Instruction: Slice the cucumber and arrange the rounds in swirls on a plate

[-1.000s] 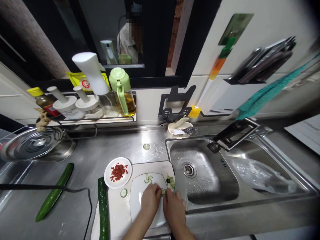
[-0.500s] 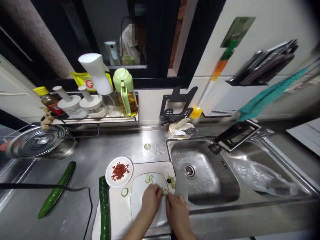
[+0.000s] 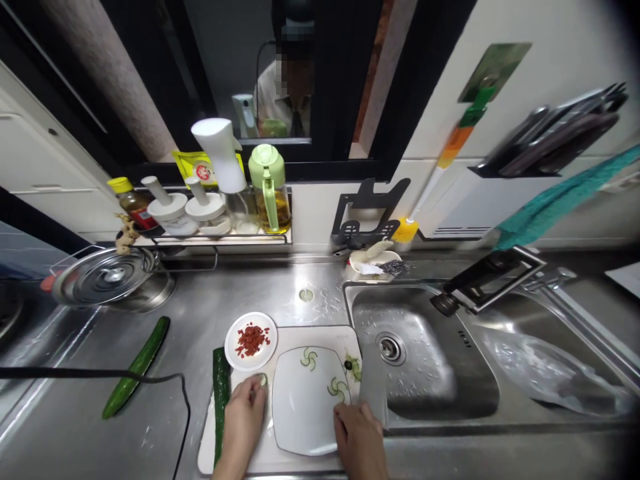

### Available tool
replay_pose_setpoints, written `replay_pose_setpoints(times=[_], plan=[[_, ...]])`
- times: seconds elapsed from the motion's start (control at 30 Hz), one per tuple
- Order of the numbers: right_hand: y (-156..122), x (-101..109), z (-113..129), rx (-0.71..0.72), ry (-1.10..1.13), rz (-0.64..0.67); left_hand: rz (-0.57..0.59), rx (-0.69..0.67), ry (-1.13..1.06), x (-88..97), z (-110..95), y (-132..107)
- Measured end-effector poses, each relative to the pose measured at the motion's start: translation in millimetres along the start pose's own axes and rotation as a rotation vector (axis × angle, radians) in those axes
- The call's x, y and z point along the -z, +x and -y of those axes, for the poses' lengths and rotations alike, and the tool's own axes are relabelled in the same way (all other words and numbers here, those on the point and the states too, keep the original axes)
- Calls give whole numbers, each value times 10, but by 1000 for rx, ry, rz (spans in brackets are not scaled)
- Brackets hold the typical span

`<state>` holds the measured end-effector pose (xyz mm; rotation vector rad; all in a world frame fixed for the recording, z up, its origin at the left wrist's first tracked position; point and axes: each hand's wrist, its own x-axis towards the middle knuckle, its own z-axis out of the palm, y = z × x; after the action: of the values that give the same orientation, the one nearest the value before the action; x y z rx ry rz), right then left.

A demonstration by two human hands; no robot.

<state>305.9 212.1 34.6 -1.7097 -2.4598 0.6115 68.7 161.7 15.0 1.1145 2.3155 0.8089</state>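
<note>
My left hand [image 3: 244, 412] is at the left of the cutting board [image 3: 240, 453], thumb and fingers closed on a cucumber slice [image 3: 263, 379]. My right hand [image 3: 359, 433] is curled at the right edge of a white plate [image 3: 303, 420]; whatever its fingers hold is hidden. Thin curved cucumber strips form a pinwheel [image 3: 309, 359] near the plate's far edge, and a second pinwheel [image 3: 337, 388] lies close to my right fingers. A dark cucumber [image 3: 221, 400] rests along the board's left side. Small cucumber scraps [image 3: 355, 367] sit right of the plate.
A small dish [image 3: 230, 341] of red berries stands behind the board. Another cucumber [image 3: 140, 363] lies left, beside a black cable [image 3: 184, 390]. The sink [image 3: 425, 353] is right, a lidded pot [image 3: 145, 293] far left. Bottles and jars [image 3: 270, 193] line a rack.
My left hand has left the strips on the plate and moved left to the cucumber slice. My right hand stays by the plate's right edge. The second pinwheel now shows uncovered. The view has shifted slightly.
</note>
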Motion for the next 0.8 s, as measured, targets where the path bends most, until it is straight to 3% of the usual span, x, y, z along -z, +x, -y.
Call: replay_pose_setpoints(times=[0.13, 0.8], plan=[[0, -90, 77, 74, -17, -30, -59, -14, 74, 15, 152, 48], [-17, -174, 167, 100, 58, 35, -7, -20, -13, 36, 55, 81]])
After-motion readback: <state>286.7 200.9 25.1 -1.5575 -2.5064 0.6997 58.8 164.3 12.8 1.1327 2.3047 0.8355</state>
